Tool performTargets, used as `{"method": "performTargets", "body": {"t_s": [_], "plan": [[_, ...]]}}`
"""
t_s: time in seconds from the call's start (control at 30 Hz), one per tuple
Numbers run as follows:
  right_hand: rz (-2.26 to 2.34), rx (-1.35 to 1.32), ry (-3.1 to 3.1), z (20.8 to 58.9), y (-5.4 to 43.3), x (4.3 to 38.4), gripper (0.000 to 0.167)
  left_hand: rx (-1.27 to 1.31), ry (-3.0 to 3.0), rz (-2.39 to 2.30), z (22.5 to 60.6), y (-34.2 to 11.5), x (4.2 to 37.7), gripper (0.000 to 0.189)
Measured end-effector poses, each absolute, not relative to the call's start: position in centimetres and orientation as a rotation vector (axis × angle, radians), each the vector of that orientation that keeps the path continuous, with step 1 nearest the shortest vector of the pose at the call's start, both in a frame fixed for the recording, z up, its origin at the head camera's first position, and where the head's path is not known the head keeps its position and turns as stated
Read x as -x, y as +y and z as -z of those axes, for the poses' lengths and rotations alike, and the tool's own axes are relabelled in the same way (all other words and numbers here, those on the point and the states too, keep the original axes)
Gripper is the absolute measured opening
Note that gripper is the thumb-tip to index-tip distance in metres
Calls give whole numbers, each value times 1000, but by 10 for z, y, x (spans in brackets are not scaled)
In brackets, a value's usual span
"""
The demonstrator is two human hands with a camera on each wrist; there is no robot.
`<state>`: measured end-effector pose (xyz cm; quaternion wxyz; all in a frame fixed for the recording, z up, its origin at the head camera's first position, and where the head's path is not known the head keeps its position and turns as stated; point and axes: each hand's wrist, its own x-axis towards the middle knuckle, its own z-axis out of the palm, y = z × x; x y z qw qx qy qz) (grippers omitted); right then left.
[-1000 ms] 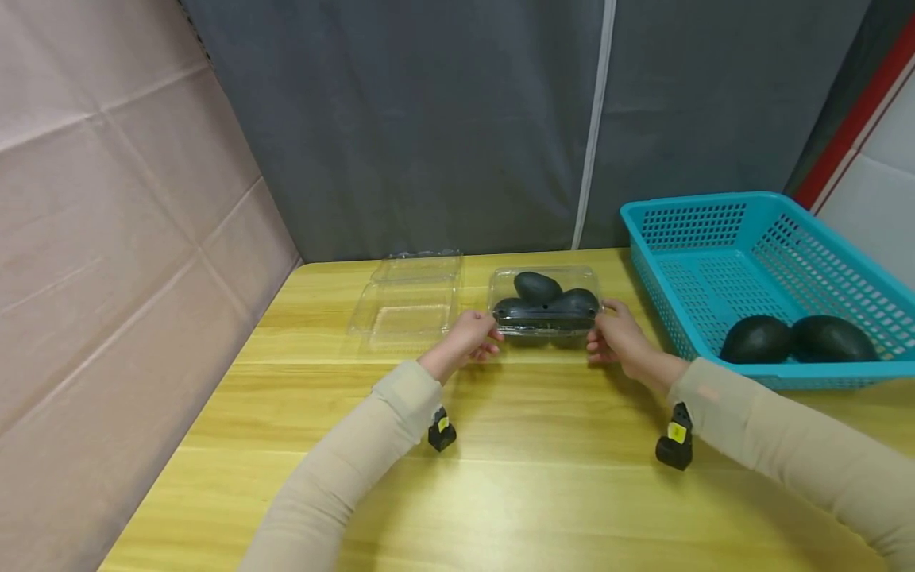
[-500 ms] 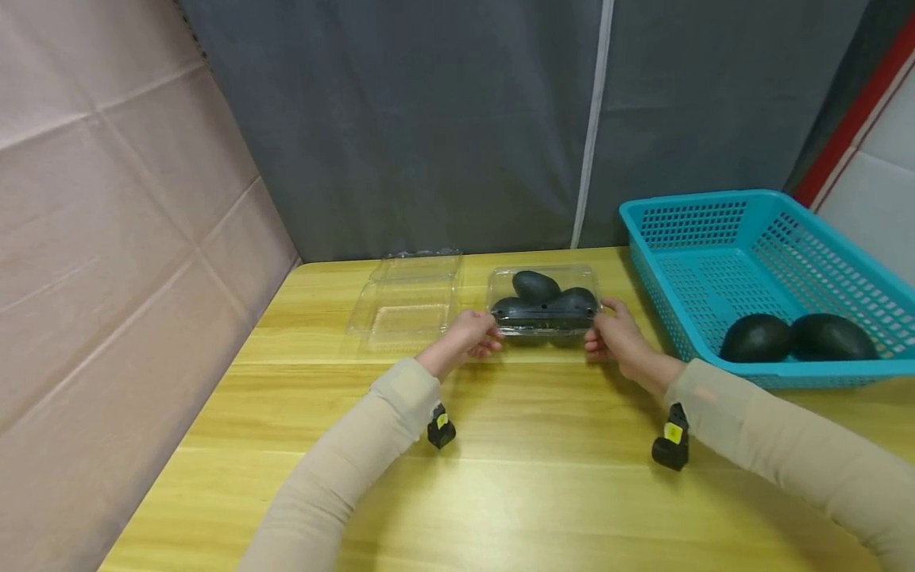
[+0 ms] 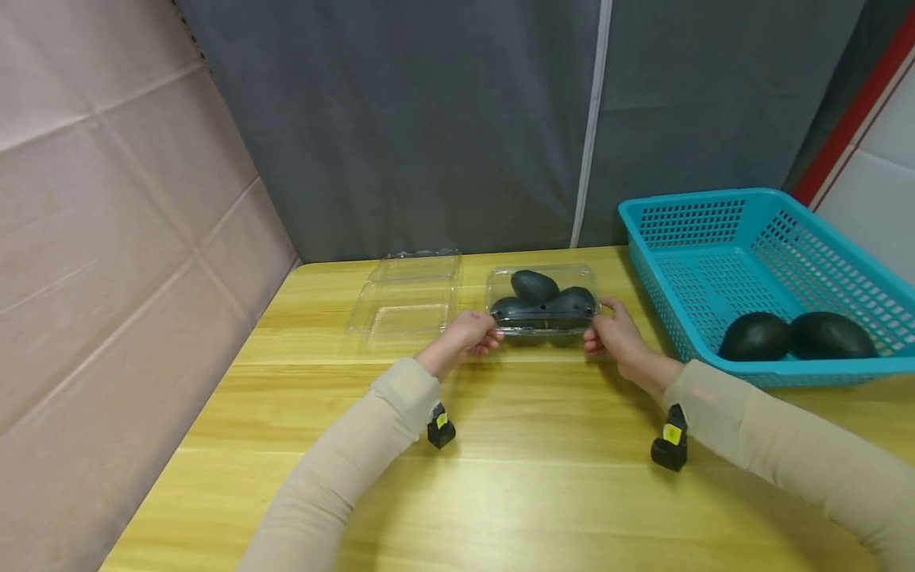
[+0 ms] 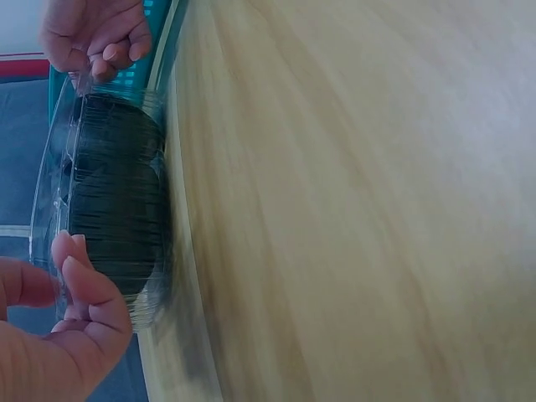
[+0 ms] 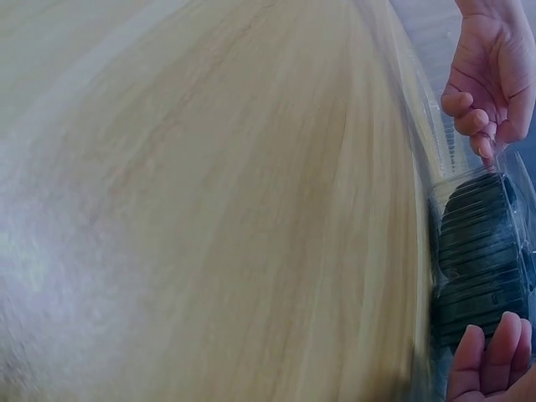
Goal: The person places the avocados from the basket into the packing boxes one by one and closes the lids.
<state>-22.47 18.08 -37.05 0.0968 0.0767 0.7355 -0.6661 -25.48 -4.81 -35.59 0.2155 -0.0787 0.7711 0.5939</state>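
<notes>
A clear plastic clamshell box (image 3: pixel 546 327) sits near the back of the table with its lid down over three dark avocados (image 3: pixel 534 286). My left hand (image 3: pixel 468 334) pinches its front left corner between thumb and fingers. At the opposite front corner, my right hand (image 3: pixel 618 338) pinches the rim the same way. In the left wrist view, the left thumb and fingers of my left hand (image 4: pixel 71 335) meet at the rim, and dark fruit shows through the ribbed side. The right wrist view cuts off part of my right hand (image 5: pixel 494 364).
Left of the filled box lies a second clear clamshell (image 3: pixel 407 310), lid folded back. A turquoise basket (image 3: pixel 658 294) stands at the right with two more avocados (image 3: pixel 793 337) in it. A grey curtain (image 3: pixel 429 135) hangs behind the wooden table (image 3: pixel 543 477).
Hardly anything differs: both hands stay on the box's front corners, and the whole view has shifted very slightly.
</notes>
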Motion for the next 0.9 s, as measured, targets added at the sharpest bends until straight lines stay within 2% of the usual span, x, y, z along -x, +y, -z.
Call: {"method": "performTargets", "body": {"t_s": [0.3,0.5,0.67,0.77,0.9], "plan": [[1957,-195,2184,370,181,224,57,144,2236,-1602,355,-47,249,16],[1812,-202,2204,368,186,221,64,103,2296,-1545,353,-49,243,54],[1675,-205,2322,361,190,209,70,-59,2397,-1398,345,-62,229,63],[1607,-92,2502,354,190,202,68,-191,2499,-1283,337,-71,220,60],[1293,300,2902,347,186,198,58,-354,2697,-1079,327,-81,206,42]]}}
